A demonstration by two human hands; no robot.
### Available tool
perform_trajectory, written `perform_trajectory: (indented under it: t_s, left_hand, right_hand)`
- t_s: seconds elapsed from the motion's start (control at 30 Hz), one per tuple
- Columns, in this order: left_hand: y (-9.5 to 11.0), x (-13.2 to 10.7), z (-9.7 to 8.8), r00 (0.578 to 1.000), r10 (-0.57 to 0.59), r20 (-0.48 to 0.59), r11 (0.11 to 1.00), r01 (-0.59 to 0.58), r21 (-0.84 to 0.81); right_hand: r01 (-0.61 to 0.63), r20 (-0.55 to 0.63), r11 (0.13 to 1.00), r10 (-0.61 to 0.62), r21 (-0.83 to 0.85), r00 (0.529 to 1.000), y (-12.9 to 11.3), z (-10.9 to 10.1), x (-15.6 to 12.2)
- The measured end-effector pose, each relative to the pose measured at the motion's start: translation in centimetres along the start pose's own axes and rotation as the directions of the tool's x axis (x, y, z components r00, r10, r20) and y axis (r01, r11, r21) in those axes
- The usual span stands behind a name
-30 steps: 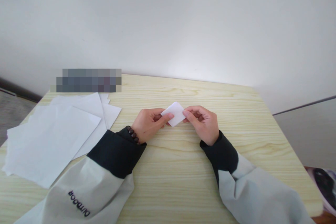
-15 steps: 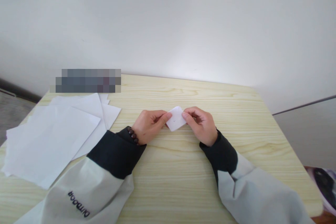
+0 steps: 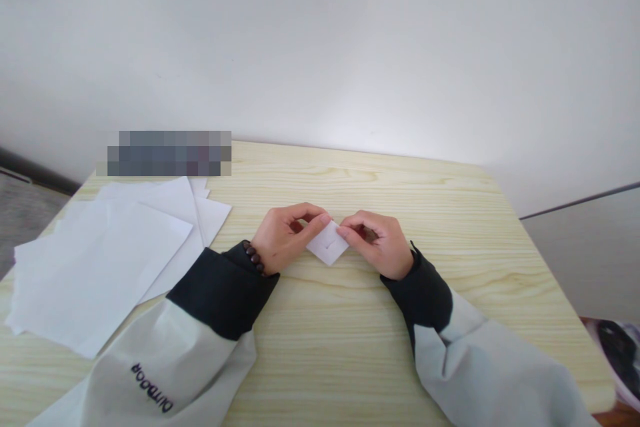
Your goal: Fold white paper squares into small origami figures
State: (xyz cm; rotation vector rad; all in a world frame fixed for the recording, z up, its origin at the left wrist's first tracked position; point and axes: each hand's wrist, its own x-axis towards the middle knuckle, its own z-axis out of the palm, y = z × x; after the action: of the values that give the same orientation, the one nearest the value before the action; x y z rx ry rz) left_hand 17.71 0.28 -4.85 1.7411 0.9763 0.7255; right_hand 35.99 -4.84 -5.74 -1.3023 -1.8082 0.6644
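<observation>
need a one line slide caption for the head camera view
Left hand and right hand hold a small white paper at a wood-grain table, white sheets lying to the left.

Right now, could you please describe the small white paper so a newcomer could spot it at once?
On the pale wooden table, find the left hand and right hand near the middle. Between them, held by both, is the small white paper. Unlike the large white sheets on the left, it is tiny and held.
</observation>
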Motion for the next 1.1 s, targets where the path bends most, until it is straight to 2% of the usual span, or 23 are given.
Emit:
perform_trajectory:
  t_s: [0.17,0.33,0.47,0.63,0.77,0.87,1.0,1.1]
  left_hand:
    - [0.10,-0.03,0.00,1.000,-0.019,-0.001,0.998,0.019,0.063]
    - [-0.07,0.06,0.16,1.000,-0.025,-0.016,0.999,0.026,0.019]
    - [-0.37,0.11,0.26,0.999,-0.032,-0.036,0.999,0.031,-0.036]
    - [-0.09,0.07,0.15,0.999,-0.035,0.023,0.999,0.035,0.015]
    - [0.20,0.08,0.03,1.000,-0.024,0.013,0.999,0.024,0.034]
    - [0.03,0.06,-0.02,0.999,-0.015,0.050,0.999,0.013,0.042]
    - [-0.39,-0.02,-0.06,0.993,0.016,0.116,0.996,-0.026,0.080]
    - [-0.48,-0.04,-0.12,0.992,0.035,0.123,0.989,-0.052,0.141]
  right_hand:
    - [0.024,0.020,0.999,-0.023,-0.035,1.000,-0.12,0.01,0.09]
    - [-0.021,-0.007,1.000,0.020,-0.018,1.000,-0.11,0.08,0.02]
    - [-0.068,-0.107,0.997,0.071,0.027,0.992,0.12,0.16,-0.05]
    - [-0.094,-0.233,0.993,0.107,0.068,0.966,0.49,0.29,-0.13]
    - [-0.106,-0.189,0.989,0.123,0.099,0.974,0.70,0.36,-0.18]
    - [-0.107,-0.144,0.988,0.123,0.116,0.982,0.72,0.37,-0.14]
    - [-0.094,-0.135,0.991,0.106,0.091,0.985,0.61,0.28,-0.08]
    - [-0.087,-0.136,0.994,0.096,0.073,0.986,0.57,0.20,-0.13]
